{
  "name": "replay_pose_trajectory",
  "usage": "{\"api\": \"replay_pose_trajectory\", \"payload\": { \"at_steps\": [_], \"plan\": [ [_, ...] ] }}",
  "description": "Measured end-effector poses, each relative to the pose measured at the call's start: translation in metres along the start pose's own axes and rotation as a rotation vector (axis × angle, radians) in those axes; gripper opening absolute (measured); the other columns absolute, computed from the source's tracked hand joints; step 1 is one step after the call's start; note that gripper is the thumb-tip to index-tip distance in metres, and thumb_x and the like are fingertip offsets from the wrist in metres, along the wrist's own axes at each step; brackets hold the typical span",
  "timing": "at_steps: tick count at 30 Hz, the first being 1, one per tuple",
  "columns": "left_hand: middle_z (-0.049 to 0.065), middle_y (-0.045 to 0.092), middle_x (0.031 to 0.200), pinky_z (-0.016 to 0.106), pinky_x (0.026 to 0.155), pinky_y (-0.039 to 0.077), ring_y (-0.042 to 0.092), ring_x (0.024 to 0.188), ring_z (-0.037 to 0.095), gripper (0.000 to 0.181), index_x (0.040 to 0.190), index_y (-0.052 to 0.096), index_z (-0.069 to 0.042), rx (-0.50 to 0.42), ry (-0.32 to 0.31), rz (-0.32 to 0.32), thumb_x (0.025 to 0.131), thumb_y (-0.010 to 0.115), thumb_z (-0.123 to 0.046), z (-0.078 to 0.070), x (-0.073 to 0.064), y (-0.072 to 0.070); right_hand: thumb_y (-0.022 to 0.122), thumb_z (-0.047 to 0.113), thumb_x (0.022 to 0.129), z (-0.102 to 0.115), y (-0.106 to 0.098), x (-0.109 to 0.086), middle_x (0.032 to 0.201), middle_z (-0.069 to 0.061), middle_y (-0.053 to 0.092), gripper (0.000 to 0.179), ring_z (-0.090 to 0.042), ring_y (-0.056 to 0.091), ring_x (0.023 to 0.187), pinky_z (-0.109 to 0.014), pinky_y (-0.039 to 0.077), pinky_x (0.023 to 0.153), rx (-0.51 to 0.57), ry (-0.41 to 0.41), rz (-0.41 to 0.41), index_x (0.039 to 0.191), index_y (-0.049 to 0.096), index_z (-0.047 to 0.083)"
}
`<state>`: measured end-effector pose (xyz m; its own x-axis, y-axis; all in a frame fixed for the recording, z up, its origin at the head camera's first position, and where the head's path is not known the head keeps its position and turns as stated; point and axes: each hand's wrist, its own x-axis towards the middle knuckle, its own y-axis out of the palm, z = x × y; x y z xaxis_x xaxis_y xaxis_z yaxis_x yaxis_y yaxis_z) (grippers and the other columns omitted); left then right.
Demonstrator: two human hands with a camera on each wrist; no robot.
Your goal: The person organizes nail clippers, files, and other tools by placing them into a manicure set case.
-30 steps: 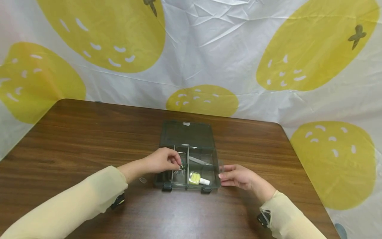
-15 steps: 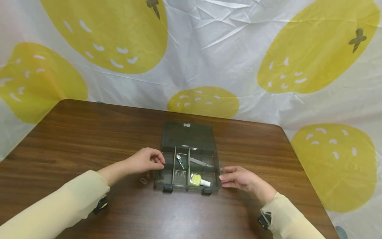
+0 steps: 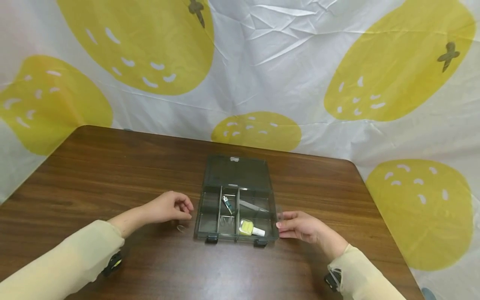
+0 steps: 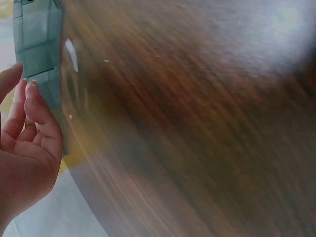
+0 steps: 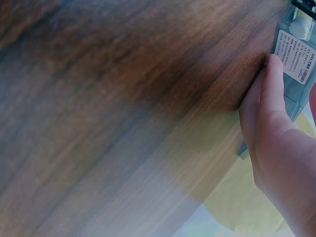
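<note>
In the head view, a dark translucent compartment box (image 3: 208,225) stands with its lid (image 3: 237,173) lifted back. Nail clippers (image 3: 227,205) with a teal part lie in its middle rear compartment, small clear curved pieces (image 3: 226,221) in front of them. The right side holds a grey flat strip (image 3: 253,206) and a yellow-green nail polish bottle (image 3: 246,227) with a white cap. My left hand (image 3: 168,207), fingers loosely bent and holding nothing, hovers left of the box, near a small clear curved piece (image 3: 181,228) on the table. My right hand (image 3: 301,226) touches the box's right wall with extended fingers.
The brown wooden table (image 3: 123,175) reaches back to a white cloth (image 3: 270,71) with yellow fruit prints. Two dark latches (image 3: 212,238) project from the box's front edge. A printed white label (image 5: 295,57) is on the box's right wall.
My left hand has let go of the nail clippers inside the box and moved out to the left, lowering toward the table. My right hand has stayed against the box.
</note>
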<state>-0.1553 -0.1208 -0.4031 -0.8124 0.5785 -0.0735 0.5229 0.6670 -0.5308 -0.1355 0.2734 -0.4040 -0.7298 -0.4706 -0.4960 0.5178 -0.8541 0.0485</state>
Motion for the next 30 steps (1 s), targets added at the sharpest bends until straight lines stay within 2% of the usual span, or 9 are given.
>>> {"api": "replay_pose_trajectory", "payload": {
  "at_steps": [9, 13, 23, 30],
  "plan": [
    [0.003, 0.064, 0.078, 0.017, 0.056, 0.045, 0.052, 0.062, 0.002, 0.021, 0.089, 0.063, 0.003, -0.015, 0.021, 0.040, 0.075, 0.074, -0.009, 0.013, -0.010, 0.004, 0.055, 0.005, 0.091, -0.001, -0.002, 0.000, 0.094, 0.001, 0.065, 0.065, -0.008, 0.064, 0.090, -0.030, 0.052, 0.089, 0.002, -0.002, 0.007, 0.137, 0.018, -0.021],
    [0.002, 0.064, 0.077, 0.017, 0.057, 0.044, 0.052, 0.063, 0.001, 0.020, 0.088, 0.064, 0.002, 0.009, 0.027, 0.034, 0.073, 0.074, -0.008, 0.017, -0.014, 0.005, 0.055, 0.004, 0.090, -0.001, -0.003, 0.000, 0.093, 0.002, 0.066, 0.064, -0.008, 0.064, 0.089, -0.029, 0.052, 0.088, 0.009, -0.004, 0.010, 0.136, 0.019, -0.022],
    [0.000, 0.063, 0.073, 0.017, 0.058, 0.044, 0.052, 0.066, 0.000, 0.012, 0.082, 0.064, -0.002, 0.097, 0.050, 0.017, 0.073, 0.072, -0.005, 0.016, -0.016, 0.010, 0.056, 0.004, 0.090, -0.002, -0.003, 0.000, 0.092, 0.001, 0.066, 0.064, -0.009, 0.065, 0.089, -0.029, 0.052, 0.088, 0.019, -0.002, 0.007, 0.136, 0.020, -0.021],
    [-0.001, 0.062, 0.070, 0.017, 0.057, 0.043, 0.050, 0.063, -0.001, 0.008, 0.080, 0.064, -0.002, 0.101, 0.057, 0.020, 0.074, 0.069, -0.004, 0.014, -0.017, 0.009, 0.054, 0.004, 0.091, -0.002, -0.003, 0.000, 0.094, 0.001, 0.065, 0.062, -0.008, 0.064, 0.090, -0.029, 0.052, 0.089, 0.007, 0.000, 0.007, 0.137, 0.020, -0.021]
  ]
}}
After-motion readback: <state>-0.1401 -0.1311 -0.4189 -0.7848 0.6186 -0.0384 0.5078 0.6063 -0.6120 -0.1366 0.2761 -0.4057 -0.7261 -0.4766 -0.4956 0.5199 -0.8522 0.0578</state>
